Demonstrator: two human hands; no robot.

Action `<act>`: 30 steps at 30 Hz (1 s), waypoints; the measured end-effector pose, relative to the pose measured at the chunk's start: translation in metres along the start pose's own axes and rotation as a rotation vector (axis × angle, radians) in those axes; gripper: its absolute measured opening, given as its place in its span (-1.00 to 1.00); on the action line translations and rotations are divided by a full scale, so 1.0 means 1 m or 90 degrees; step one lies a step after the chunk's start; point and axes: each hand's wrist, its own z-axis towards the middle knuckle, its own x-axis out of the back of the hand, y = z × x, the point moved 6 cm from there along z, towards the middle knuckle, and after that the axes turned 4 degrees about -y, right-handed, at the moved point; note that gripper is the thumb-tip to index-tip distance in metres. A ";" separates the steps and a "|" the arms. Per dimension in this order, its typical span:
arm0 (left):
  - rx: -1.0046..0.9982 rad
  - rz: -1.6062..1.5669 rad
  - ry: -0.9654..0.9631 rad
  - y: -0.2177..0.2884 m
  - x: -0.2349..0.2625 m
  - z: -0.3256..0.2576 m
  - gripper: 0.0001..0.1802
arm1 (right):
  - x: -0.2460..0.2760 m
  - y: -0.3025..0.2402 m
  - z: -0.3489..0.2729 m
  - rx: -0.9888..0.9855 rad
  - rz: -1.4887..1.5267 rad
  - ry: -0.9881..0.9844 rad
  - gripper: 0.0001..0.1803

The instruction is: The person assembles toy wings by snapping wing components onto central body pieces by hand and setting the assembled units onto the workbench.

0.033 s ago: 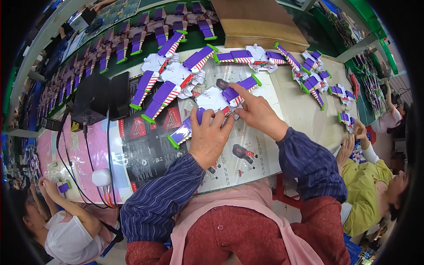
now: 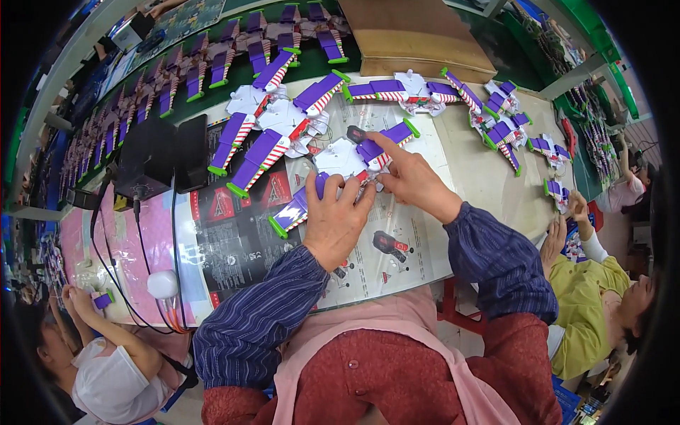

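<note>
A white toy wing piece (image 2: 341, 157) with purple wings, red-and-white stripes and green tips lies on the table in front of me. My left hand (image 2: 333, 221) presses down on its left wing (image 2: 292, 212), fingers curled over the white middle. My right hand (image 2: 411, 180) grips the right wing (image 2: 394, 133), with the forefinger stretched along it. Both my sleeves are dark blue striped.
Several more wing pieces (image 2: 258, 145) lie behind, at the right (image 2: 504, 129), and in a back row (image 2: 212, 67). A black box (image 2: 156, 157) with cables stands left, a cardboard box (image 2: 418, 35) behind. One person (image 2: 588, 297) works at right, another (image 2: 106, 375) at lower left.
</note>
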 end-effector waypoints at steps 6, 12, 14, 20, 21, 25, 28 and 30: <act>0.011 -0.009 0.005 -0.001 0.000 0.005 -0.53 | -0.005 0.020 0.005 -0.017 0.129 -0.022 -0.13; 0.013 -0.011 0.019 -0.001 0.001 0.011 -0.59 | -0.011 0.020 -0.002 0.048 0.003 0.086 -0.09; 0.022 -0.039 0.025 -0.004 0.002 0.016 -0.64 | -0.013 0.020 0.000 0.050 -0.003 0.106 -0.11; 0.002 -0.024 0.060 -0.007 -0.003 0.013 -0.52 | -0.028 0.027 -0.023 0.135 -0.101 0.207 -0.21; -0.007 -0.008 0.080 -0.006 -0.002 0.011 -0.53 | -0.029 0.035 -0.024 0.134 0.021 0.188 -0.24; -0.005 -0.031 0.099 -0.007 -0.001 0.005 -0.58 | -0.036 0.050 -0.028 0.132 0.211 0.184 -0.32; -0.005 -0.036 0.101 -0.007 -0.002 0.008 -0.58 | -0.035 0.050 -0.028 0.143 0.200 0.222 -0.35; -0.001 -0.034 0.109 -0.005 -0.002 0.013 -0.60 | -0.032 0.050 -0.028 0.143 0.187 0.244 -0.36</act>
